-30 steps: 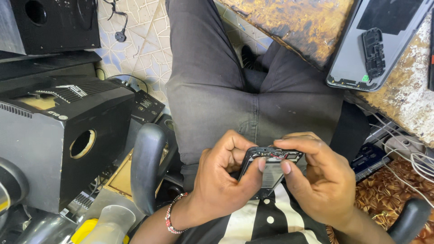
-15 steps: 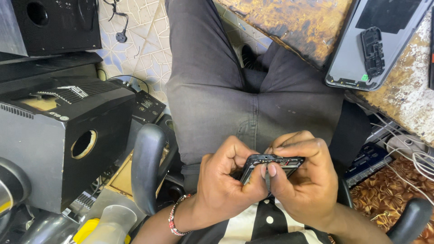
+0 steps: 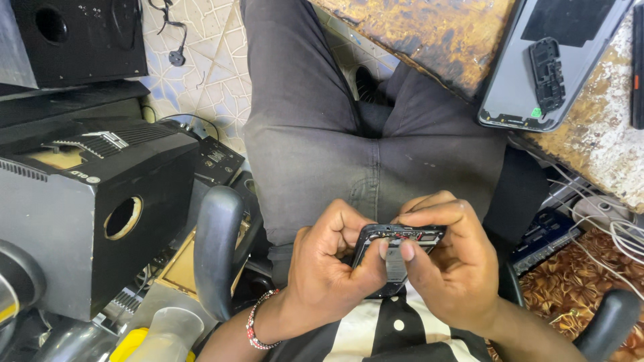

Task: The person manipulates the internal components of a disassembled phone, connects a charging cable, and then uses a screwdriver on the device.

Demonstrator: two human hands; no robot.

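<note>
Both hands hold a small black phone body [image 3: 397, 236] over my lap, tilted on edge with its open top toward the camera. My left hand [image 3: 332, 268] grips its left side, thumb pressed on the face. My right hand [image 3: 451, 268] wraps the right side, fingers curled over the top edge and thumb beside the left thumb. A beaded bracelet [image 3: 253, 328] circles my left wrist. Most of the phone's lower half is hidden by the hands.
A worn wooden bench [image 3: 429, 40] at top right carries a grey phone back cover [image 3: 550, 67]. Black speaker boxes [image 3: 100, 214] stand at left on tiled floor [image 3: 201, 74]. Black chair armrests [image 3: 216, 248] flank my legs. White cables [image 3: 617, 228] lie at right.
The phone has been tilted up onto its edge and drawn slightly closer to my body. Both hands have closed tighter around it, thumbs meeting on its face.
</note>
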